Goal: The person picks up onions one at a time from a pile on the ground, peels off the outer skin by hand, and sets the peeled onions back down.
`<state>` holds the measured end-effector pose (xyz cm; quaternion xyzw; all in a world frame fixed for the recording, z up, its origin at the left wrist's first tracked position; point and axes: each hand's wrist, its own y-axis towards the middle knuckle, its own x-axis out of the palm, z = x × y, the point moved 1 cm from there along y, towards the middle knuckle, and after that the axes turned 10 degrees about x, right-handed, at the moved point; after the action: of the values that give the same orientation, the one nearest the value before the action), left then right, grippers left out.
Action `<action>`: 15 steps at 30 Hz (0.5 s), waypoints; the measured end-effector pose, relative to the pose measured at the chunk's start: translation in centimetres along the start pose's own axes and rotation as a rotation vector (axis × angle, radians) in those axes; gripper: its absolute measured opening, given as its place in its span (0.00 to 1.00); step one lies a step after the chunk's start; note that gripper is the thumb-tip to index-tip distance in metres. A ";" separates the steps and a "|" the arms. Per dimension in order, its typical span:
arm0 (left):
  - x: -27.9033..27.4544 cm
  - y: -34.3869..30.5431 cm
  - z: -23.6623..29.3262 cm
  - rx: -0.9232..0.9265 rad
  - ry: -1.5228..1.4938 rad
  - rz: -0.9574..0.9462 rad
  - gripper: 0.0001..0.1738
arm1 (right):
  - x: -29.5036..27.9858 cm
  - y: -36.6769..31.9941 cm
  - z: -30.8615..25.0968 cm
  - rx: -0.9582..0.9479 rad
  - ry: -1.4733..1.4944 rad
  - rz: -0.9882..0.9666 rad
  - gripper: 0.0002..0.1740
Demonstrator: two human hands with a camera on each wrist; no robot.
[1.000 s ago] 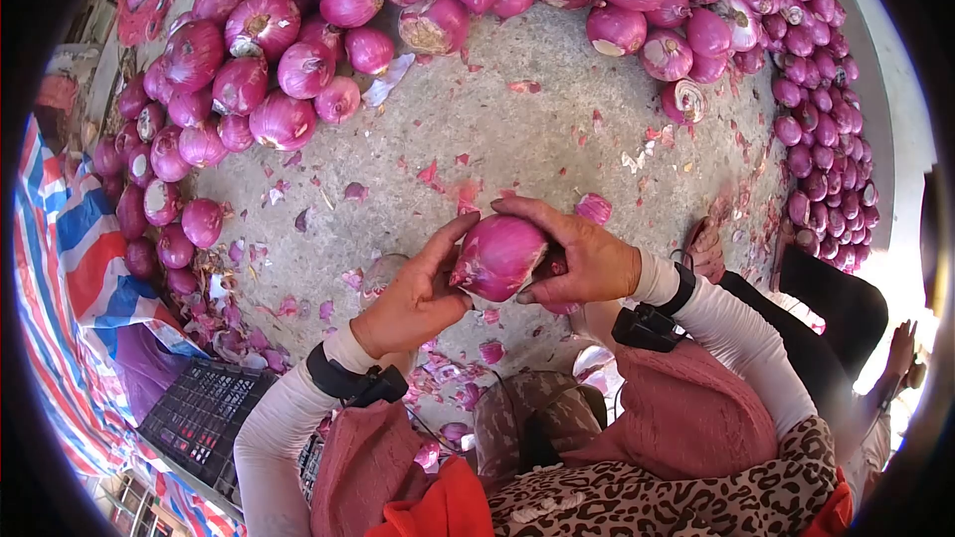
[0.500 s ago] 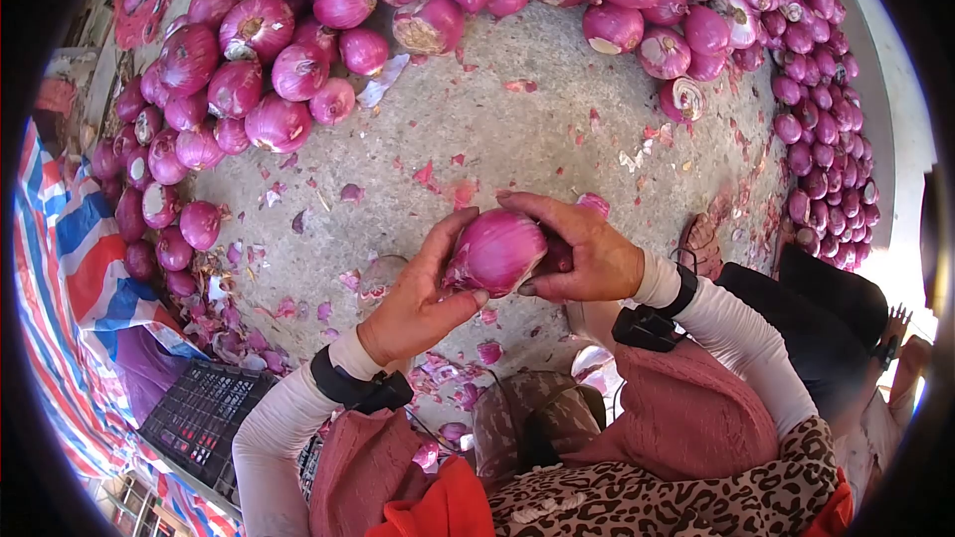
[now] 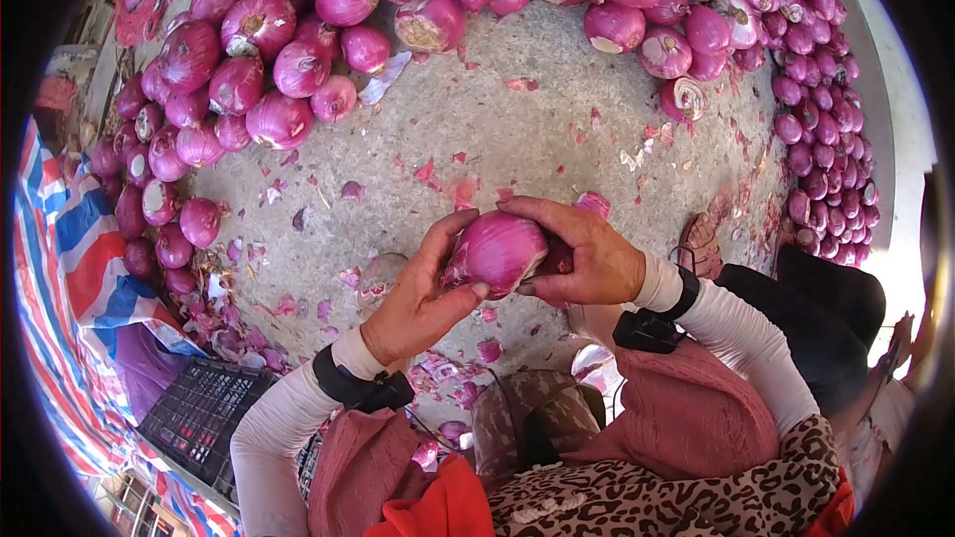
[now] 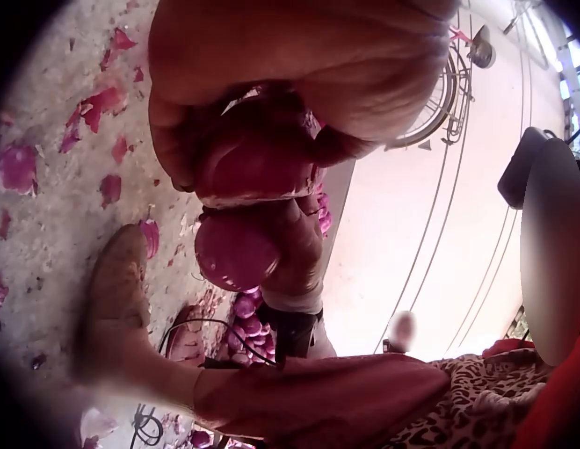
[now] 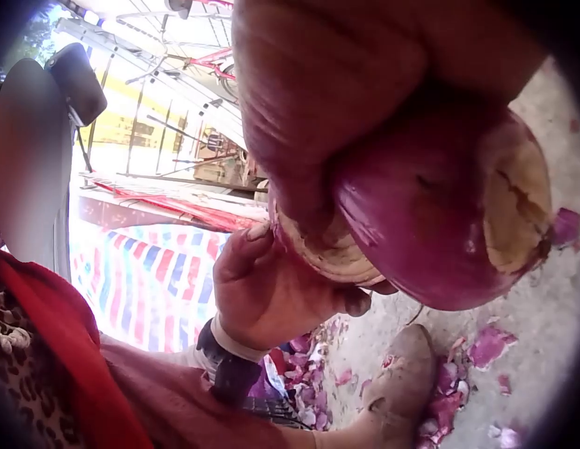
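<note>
My left hand (image 3: 413, 313) grips a large red onion (image 3: 495, 253) in front of my body, thumb across its near side. My right hand (image 3: 595, 257) curls round a second red onion (image 5: 440, 210), mostly hidden behind its fingers in the head view. In the right wrist view this second onion shows a dry, tan end. The two onions are close together, and the right fingertips reach the left onion's edge. From the left wrist, the left onion (image 4: 257, 164) overlaps the second onion (image 4: 236, 251). Ringed layers on the left onion (image 5: 323, 251) face the right hand.
Red onions (image 3: 298, 70) lie heaped in an arc on the concrete floor (image 3: 517, 129), with more piled at right (image 3: 821, 129). Loose skins litter the ground. A black crate (image 3: 204, 423) and striped tarp (image 3: 75, 278) stand at left. Another person's dark-clothed leg (image 3: 816, 328) is at right.
The left onion has turned a little and shifted slightly left, and the left thumb has moved onto its near side. The right hand keeps nearly the same place. The other person's leg and arm have shifted.
</note>
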<state>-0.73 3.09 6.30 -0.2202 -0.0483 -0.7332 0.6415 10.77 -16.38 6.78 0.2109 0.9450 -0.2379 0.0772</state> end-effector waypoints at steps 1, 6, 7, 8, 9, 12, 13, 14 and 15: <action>0.0 0.0 0.0 -0.005 0.002 0.008 0.37 | 0.0 0.0 0.0 0.001 -0.003 0.001 0.44; 0.2 0.1 0.0 -0.023 0.033 0.035 0.36 | 0.0 0.0 -0.1 0.071 -0.025 -0.038 0.47; 0.2 0.1 0.0 -0.028 0.031 0.041 0.35 | 0.1 0.0 -0.2 0.095 -0.013 -0.044 0.47; 0.3 0.1 -0.1 -0.032 0.028 0.045 0.35 | 0.1 0.0 -0.2 0.098 -0.007 -0.043 0.47; 0.3 0.1 -0.1 -0.037 0.025 0.050 0.35 | 0.2 -0.1 -0.2 0.101 -0.002 -0.042 0.47; 0.2 0.1 -0.2 -0.039 0.032 0.049 0.34 | 0.2 -0.1 -0.2 0.082 -0.043 -0.031 0.47; 0.2 0.1 -0.2 -0.043 0.026 0.056 0.33 | 0.2 -0.1 -0.1 0.070 -0.066 -0.025 0.47; 0.3 0.1 -0.2 -0.045 0.021 0.064 0.33 | 0.2 -0.1 -0.2 0.084 -0.062 -0.032 0.47; 0.3 0.1 -0.2 -0.047 0.016 0.071 0.33 | 0.1 -0.1 -0.4 0.097 -0.059 -0.038 0.47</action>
<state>-0.73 2.74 6.23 -0.2309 -0.0181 -0.7127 0.6621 10.60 -16.27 7.14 0.1895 0.9335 -0.2907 0.0901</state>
